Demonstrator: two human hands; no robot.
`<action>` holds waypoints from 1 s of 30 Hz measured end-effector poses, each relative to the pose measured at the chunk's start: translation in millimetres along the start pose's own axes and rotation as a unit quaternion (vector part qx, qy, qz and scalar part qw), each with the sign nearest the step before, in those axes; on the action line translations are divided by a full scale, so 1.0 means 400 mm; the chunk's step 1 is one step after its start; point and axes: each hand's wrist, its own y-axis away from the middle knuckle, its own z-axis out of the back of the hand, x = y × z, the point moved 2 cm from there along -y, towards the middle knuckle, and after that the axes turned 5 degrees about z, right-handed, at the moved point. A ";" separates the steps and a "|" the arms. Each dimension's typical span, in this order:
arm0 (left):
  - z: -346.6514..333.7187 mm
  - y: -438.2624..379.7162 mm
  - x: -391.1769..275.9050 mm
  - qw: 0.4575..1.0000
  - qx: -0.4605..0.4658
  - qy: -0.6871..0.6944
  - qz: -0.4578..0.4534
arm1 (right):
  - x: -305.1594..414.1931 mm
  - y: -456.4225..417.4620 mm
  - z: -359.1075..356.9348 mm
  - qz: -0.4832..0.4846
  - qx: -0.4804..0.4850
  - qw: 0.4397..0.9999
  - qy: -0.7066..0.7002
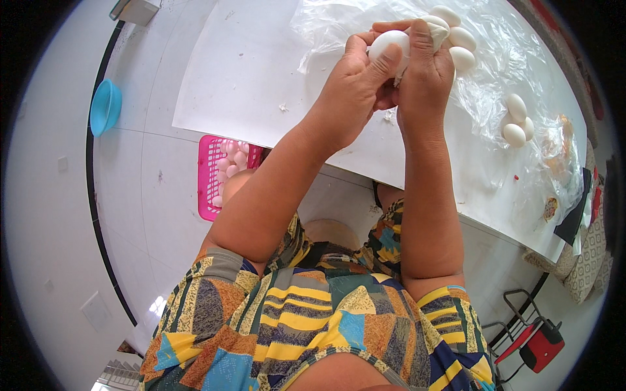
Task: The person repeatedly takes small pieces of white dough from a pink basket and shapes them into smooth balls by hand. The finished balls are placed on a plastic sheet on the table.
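Note:
My left hand (353,73) holds a white egg (386,43) above the white table (254,88), its thumb resting across the shell. Against the egg's right side, my right hand (426,73) grips a crumpled off-white cloth or tissue (438,35); the fingers behind the egg are partly hidden. Just beyond that hand lie several white eggs (462,58) on a clear plastic sheet (494,78). A second small group of eggs (515,135) sits farther right, close to the plastic. Small white scraps (283,107) are scattered on the tabletop.
A pink plastic basket (209,213) with several eggs stands below the table's near edge, by my left leg. On the floor at left is a blue basin (106,108). A red and black object (543,344) with metal tubing and a patterned cushion (587,264) are at right.

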 end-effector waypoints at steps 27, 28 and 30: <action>-0.008 -0.006 -0.001 0.999 0.014 0.025 0.043 | 0.001 -0.006 0.004 0.013 0.029 0.999 -0.038; -0.003 -0.008 0.004 0.999 0.021 0.012 0.040 | 0.013 -0.005 0.008 -0.018 0.021 0.999 -0.030; 0.003 -0.010 0.012 0.998 0.043 0.004 0.043 | 0.021 -0.006 0.014 -0.052 0.012 0.998 -0.024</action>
